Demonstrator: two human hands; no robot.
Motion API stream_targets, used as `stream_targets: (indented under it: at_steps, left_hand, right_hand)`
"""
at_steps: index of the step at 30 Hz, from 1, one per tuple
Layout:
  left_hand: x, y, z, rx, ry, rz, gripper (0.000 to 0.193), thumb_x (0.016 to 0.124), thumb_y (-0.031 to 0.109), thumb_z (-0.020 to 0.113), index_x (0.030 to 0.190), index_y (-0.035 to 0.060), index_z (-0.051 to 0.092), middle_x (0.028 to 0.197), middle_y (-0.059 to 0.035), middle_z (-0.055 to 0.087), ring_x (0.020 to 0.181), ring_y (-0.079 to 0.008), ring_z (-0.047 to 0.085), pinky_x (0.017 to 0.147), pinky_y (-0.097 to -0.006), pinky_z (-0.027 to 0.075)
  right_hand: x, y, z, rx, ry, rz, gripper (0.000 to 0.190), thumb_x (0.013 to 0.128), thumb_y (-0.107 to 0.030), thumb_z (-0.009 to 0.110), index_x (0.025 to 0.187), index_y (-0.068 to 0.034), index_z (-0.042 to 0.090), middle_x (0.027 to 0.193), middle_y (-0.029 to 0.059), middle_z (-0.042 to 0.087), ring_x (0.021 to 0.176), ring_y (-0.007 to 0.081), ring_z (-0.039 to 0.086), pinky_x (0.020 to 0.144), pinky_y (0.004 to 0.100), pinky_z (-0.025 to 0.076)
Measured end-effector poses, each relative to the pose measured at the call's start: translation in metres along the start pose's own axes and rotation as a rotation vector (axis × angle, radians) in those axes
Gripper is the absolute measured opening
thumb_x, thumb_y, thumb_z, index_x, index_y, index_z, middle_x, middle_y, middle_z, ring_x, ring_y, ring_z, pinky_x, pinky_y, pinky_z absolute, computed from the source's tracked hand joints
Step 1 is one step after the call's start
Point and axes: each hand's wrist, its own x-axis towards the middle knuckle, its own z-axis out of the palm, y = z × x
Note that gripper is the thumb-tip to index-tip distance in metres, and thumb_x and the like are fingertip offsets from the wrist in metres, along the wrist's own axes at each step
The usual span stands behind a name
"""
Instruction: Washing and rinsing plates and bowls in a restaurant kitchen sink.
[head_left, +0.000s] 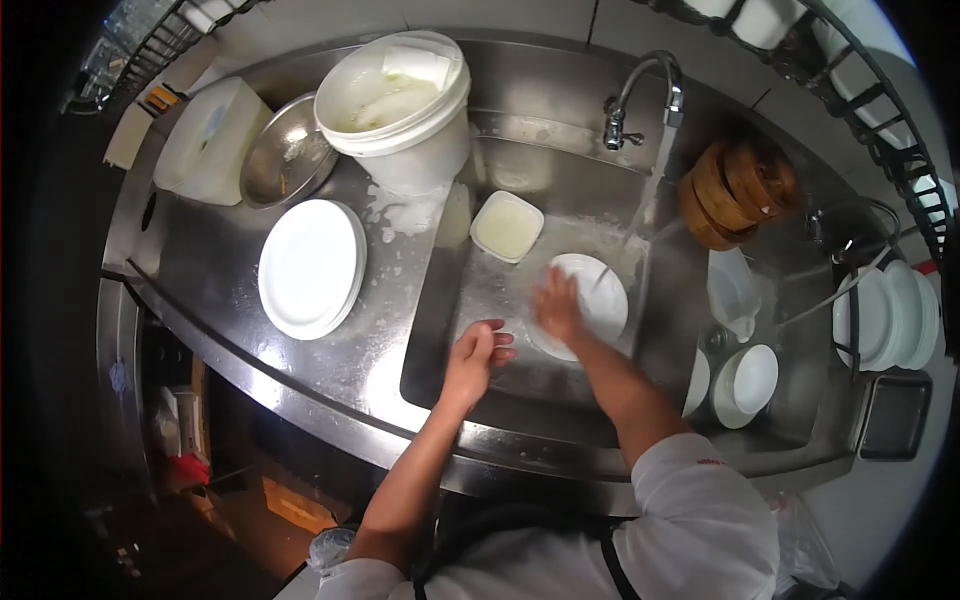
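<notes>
Inside the steel sink basin (525, 382) a round white plate (609, 304) lies under the running water. My right hand (559, 304), blurred, is over the plate's left side with its fingers extended; whether it touches the plate I cannot tell. My left hand (474, 361) hovers at the basin's near left, fingers loosely curled and apart, holding nothing. A square white dish (507, 226) with pale yellowish liquid sits behind my hands. Water falls from the curved chrome faucet (664, 82) at the back.
Left of the basin are a stack of white plates (309, 270), a white bucket (409, 146) of cloudy liquid, a steel bowl (292, 157) and a translucent plastic container (214, 146). Rightward are bamboo steamers (731, 195), a clear plastic jug (731, 289) and white bowls (755, 379). A black rack (870, 82) hangs above.
</notes>
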Motion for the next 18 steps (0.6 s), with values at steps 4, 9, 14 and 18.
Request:
stream_targets:
  at_steps: [4,9,14,18]
  left_hand:
    - [0.053,-0.031,0.009,0.235,-0.029,-0.177,0.051,0.098,0.044,0.040,0.124,0.0017,0.050,0.109,-0.0103,0.060,0.093,-0.0184,0.058,0.080,-0.0321,0.046]
    - [0.104,-0.078,0.022,0.321,0.045,-0.325,0.067,0.096,0.055,0.033,0.134,0.0013,0.040,0.127,-0.0159,0.048,0.109,-0.0264,0.049,0.087,-0.0469,0.043]
    - [0.125,-0.108,0.048,0.106,0.181,-0.463,0.063,0.097,0.053,0.031,0.129,0.0014,0.047,0.119,-0.0153,0.055,0.096,-0.0259,0.054,0.075,-0.0421,0.046]
    - [0.143,-0.134,0.011,0.162,0.302,-0.316,0.042,0.093,0.038,0.049,0.111,0.0018,0.060,0.098,-0.0125,0.065,0.084,-0.0218,0.060,0.071,-0.0372,0.048]
  right_hand:
    - [-0.082,0.005,-0.047,0.321,-0.122,-0.235,0.055,0.084,-0.021,0.055,0.137,-0.019,0.043,0.146,0.0201,0.029,0.137,0.0383,0.023,0.106,0.0617,0.021]
    - [-0.029,0.050,-0.079,0.110,-0.049,0.137,0.057,0.085,-0.022,0.055,0.140,-0.019,0.039,0.148,0.0191,0.025,0.137,0.0404,0.022,0.107,0.0619,0.017]
    - [-0.015,-0.004,-0.028,0.147,0.054,0.071,0.053,0.085,-0.023,0.054,0.137,-0.019,0.043,0.147,0.0172,0.029,0.137,0.0367,0.023,0.108,0.0627,0.015]
    - [-0.098,-0.007,-0.042,0.271,-0.131,-0.071,0.051,0.086,-0.026,0.054,0.136,-0.023,0.045,0.148,0.0159,0.028,0.138,0.0358,0.022,0.109,0.0609,0.014]
